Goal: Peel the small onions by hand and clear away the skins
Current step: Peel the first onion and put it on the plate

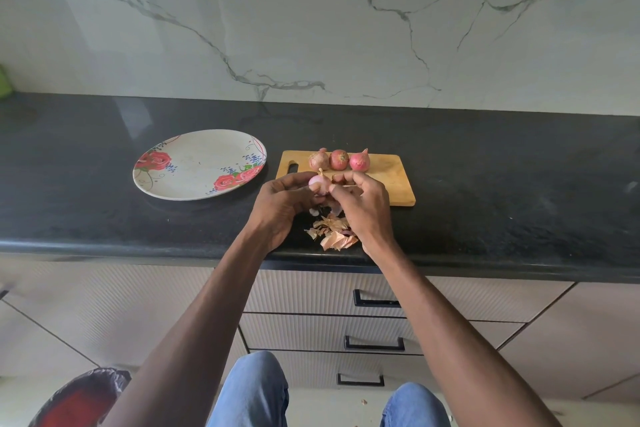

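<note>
At frame centre, left hand [282,199] grips the half-peeled onion [319,184] while right hand [360,199] pinches its skin; a slippery bulb could squirt from the grip onto the worktop [519,191], scattering the skins [334,234].

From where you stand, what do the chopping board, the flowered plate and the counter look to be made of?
The chopping board looks like pale wood, matte, with visible grain. The flowered plate could be melamine or ceramic; its printed roses don't settle it. The counter looks like polished black speckled stone, faintly reflecting the wall.
</note>
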Demonstrator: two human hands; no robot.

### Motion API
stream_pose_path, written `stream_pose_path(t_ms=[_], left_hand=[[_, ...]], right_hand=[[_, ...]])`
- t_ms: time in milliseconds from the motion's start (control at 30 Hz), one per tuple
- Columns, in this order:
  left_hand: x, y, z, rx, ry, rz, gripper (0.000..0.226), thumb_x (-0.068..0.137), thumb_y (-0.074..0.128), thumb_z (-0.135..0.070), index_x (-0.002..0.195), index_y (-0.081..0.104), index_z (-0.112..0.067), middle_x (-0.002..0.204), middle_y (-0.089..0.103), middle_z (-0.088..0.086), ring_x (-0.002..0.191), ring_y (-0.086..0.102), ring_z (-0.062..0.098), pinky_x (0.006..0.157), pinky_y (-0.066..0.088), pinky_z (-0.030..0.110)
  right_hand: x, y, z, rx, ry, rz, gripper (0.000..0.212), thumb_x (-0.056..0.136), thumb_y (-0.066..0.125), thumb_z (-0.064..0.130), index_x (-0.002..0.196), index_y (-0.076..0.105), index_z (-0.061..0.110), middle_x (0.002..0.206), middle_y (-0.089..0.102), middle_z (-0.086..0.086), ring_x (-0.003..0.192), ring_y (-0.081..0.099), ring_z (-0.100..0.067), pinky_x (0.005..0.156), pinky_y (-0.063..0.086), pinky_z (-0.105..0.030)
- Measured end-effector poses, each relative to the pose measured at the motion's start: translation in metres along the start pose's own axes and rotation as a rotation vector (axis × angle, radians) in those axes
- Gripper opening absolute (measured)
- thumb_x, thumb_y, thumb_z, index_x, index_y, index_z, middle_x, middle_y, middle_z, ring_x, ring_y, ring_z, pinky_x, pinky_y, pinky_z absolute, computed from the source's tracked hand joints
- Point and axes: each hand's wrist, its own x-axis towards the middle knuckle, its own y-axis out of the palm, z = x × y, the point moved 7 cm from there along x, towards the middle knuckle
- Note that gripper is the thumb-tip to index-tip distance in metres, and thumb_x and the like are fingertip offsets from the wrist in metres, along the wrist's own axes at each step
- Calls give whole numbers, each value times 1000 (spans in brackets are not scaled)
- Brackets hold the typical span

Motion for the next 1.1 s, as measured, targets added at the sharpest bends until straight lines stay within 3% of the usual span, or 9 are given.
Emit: stream_pose_path(t_ms=[200, 367, 467, 567, 633, 833, 933, 1100], left_hand=[[-2, -1, -1, -14, -3, -35, 25, 82, 68, 9, 105, 70, 0, 103, 74, 16, 89, 73, 26, 81, 62, 33], [-1, -2, -1, 82, 18, -41, 40, 67, 78, -9, 105, 73, 0, 109, 73, 20, 91, 72, 28, 82, 61, 37], [-1, -4, -1, 102, 26, -51, 39, 66, 78, -10, 104, 74, -1, 108, 73, 21, 91, 72, 31, 86, 59, 44], [-1, -3, -2, 120, 47, -34, 34, 69, 79, -9, 102, 75, -1, 105, 75, 20, 85, 73, 29, 81, 59, 41], [-1, -2, -2, 123, 59, -29, 32, 71, 78, -7, 102, 76, -1, 104, 75, 20, 83, 73, 28, 79, 60, 39], [-1, -4, 1, 59, 22, -42, 34, 73, 76, -8, 105, 73, 2, 113, 71, 26, 91, 72, 31, 86, 58, 43], [-2, -3, 1, -13, 27, -45, 30, 76, 73, -5, 105, 70, 3, 111, 71, 25, 95, 72, 33, 83, 62, 36], [-1, -1, 0, -19, 20, -30, 22, 84, 68, 7, 105, 68, 2, 106, 73, 21, 92, 73, 30, 82, 63, 35]], right_hand=[[-2, 2, 9, -12, -70, -12, 22, 85, 81, 23, 102, 80, 10, 87, 78, 4, 79, 73, -4, 70, 59, -22], [-7, 3, 13, -75, -157, -29, 12, 86, 80, 17, 91, 80, 7, 77, 75, 6, 72, 70, -5, 61, 51, -13], [-8, 5, 15, -118, -208, -39, 11, 88, 78, 17, 89, 80, 7, 75, 75, 3, 67, 69, -11, 59, 55, -25], [-8, 5, 13, -151, -223, -48, 14, 90, 75, 17, 86, 80, 5, 72, 74, -1, 65, 67, -19, 59, 56, -42], [-7, 5, 12, -157, -209, -51, 14, 90, 76, 17, 84, 80, 5, 71, 73, -1, 64, 67, -20, 59, 56, -44], [-6, 1, 14, -57, -127, -66, 11, 86, 80, 20, 89, 80, 9, 76, 74, 8, 72, 72, -4, 62, 59, -25], [-4, -4, 10, -11, -72, -75, 16, 85, 80, 22, 94, 79, 9, 77, 72, 13, 75, 71, 1, 66, 56, -18], [-5, -1, 9, -24, -106, -31, 22, 86, 79, 26, 100, 80, 8, 90, 78, 3, 85, 73, -5, 75, 59, -22]])
